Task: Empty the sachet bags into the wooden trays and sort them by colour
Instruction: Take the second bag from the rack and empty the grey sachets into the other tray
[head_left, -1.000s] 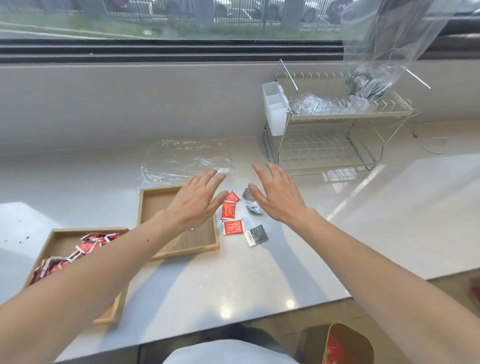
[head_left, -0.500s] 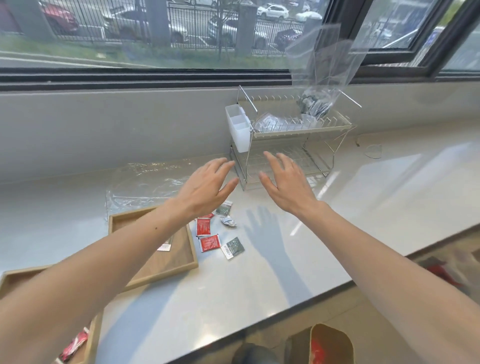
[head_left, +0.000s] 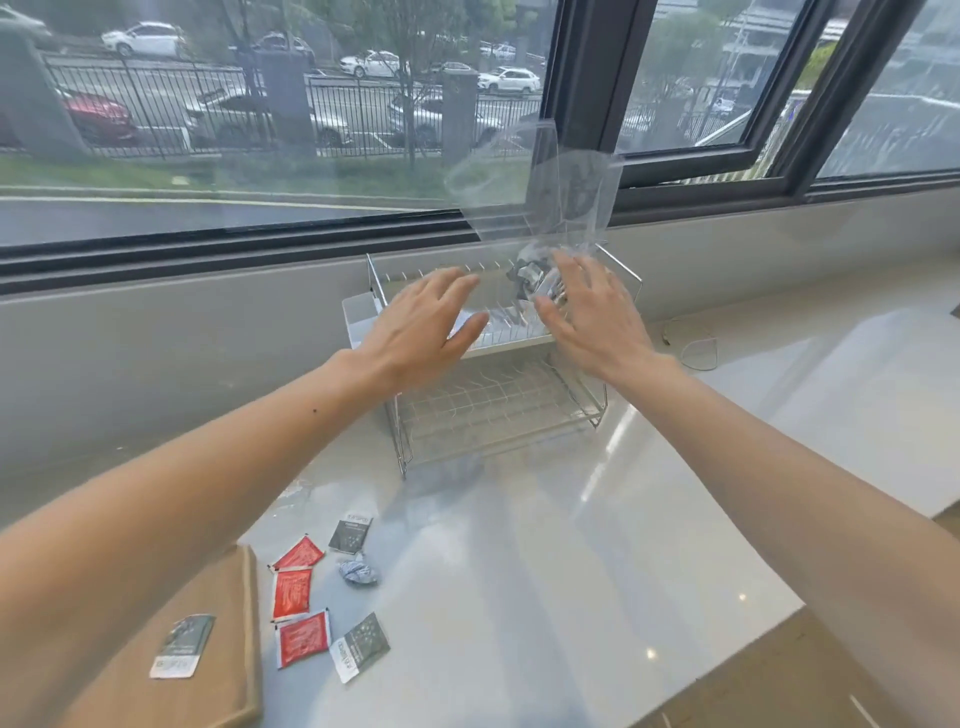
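Done so far: 1 grey-green sachet (head_left: 183, 647) is seen lying in the wooden tray (head_left: 228, 675), at 8 o'clock in the view.
Loose stock: 3 red sachets (head_left: 301, 636), 2 dark sachets (head_left: 352, 535) and 1 crumpled sachet (head_left: 357, 569) are spread on the counter (head_left: 571, 571), just beside the tray at its 3 o'clock.
Left to do: the task is judged far from finished. 1 bag is not yet emptied, and the loose sachets are not yet placed by colour.
Bag: a clear bag (head_left: 540, 208) stands upright on the top tier of the dish rack (head_left: 498, 410), at 12 o'clock in the view. The bagged sachets (head_left: 530, 273) are gathered at its bottom.
Left hand (head_left: 415, 327): the fingers are held straight and slightly spread, and nothing is held. The bag's bottom lies at its 2 o'clock, apart from the fingers.
Right hand (head_left: 592, 322): the fingers are spread and nearly straight, and nothing is gripped. The bag's bottom lies at 11 o'clock from the palm, just beside the fingertips (head_left: 571, 275). Whether it is touched cannot be told through the blur.
Step in hand: a 2-handed reach for the bag is judged.
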